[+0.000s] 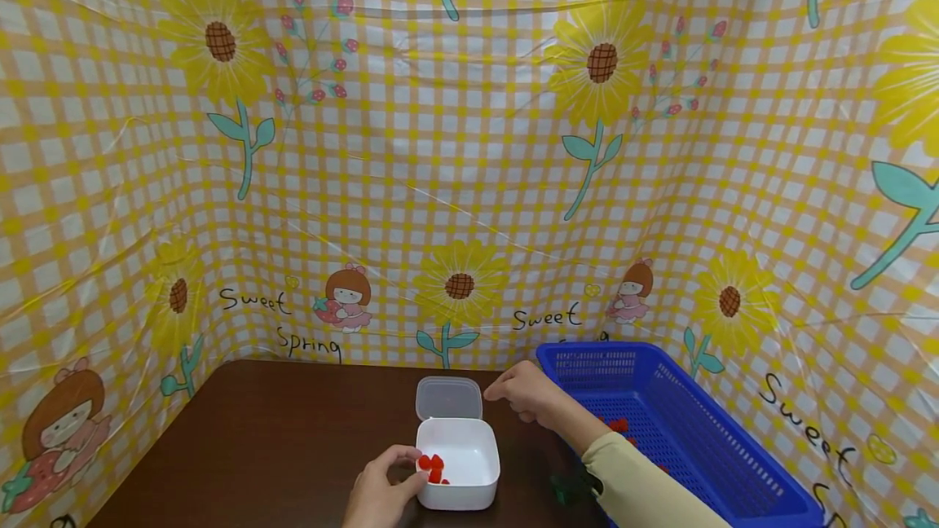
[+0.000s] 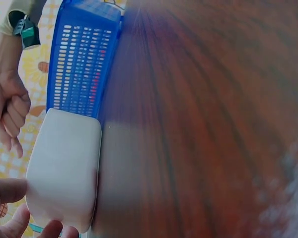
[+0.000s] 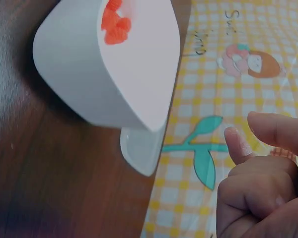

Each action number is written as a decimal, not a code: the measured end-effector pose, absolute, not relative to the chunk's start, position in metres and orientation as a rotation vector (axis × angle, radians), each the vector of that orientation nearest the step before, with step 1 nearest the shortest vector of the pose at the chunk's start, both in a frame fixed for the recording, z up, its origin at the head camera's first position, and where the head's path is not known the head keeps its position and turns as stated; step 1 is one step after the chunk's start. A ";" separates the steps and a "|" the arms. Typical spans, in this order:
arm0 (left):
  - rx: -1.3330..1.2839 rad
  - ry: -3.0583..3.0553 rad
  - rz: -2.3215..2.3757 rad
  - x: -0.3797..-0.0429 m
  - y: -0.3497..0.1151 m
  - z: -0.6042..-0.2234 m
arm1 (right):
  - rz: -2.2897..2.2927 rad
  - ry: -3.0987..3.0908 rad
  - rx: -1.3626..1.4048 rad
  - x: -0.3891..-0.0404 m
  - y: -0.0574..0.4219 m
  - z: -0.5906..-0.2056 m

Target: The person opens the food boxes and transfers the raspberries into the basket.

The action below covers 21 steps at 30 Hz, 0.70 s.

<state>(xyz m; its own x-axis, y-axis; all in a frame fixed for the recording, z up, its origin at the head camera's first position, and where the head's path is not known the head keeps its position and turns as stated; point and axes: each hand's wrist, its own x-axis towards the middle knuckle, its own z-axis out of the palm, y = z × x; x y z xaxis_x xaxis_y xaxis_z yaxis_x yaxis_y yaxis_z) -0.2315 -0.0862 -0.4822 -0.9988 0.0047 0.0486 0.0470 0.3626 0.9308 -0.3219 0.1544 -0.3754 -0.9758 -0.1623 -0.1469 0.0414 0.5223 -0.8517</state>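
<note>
A white, open-topped box (image 1: pixel 469 495) stands on the dark table, with several small red pieces (image 1: pixel 436 469) at its left inside. A translucent lid (image 1: pixel 449 399) lies just behind the box. My left hand (image 1: pixel 385 483) grips the left side of the box, its thumb near the front corner. In the left wrist view, those fingertips (image 2: pixel 52 229) curl round the box end. Above and to the right of the lid, my right hand (image 1: pixel 530 389) holds nothing. The right wrist view shows its thumb and index finger (image 3: pixel 238 144) extended and apart, the other fingers folded in.
A blue slatted basket (image 1: pixel 722 438) sits at the right, under and beyond the right forearm, with red pieces (image 1: pixel 619 425) inside. A dark green device (image 2: pixel 30 33) hangs at the right wrist. Checked sunflower cloth (image 1: pixel 469 186) walls the table's back and sides.
</note>
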 end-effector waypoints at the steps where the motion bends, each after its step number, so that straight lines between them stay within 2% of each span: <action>1: -0.046 -2.564 -1.755 -0.232 -0.086 -0.482 | -1.430 2.552 -0.109 -0.321 0.151 -0.377; 21: -0.064 -2.579 -1.713 -0.232 -0.088 -0.482 | -1.447 2.423 -0.152 -0.313 0.111 -0.407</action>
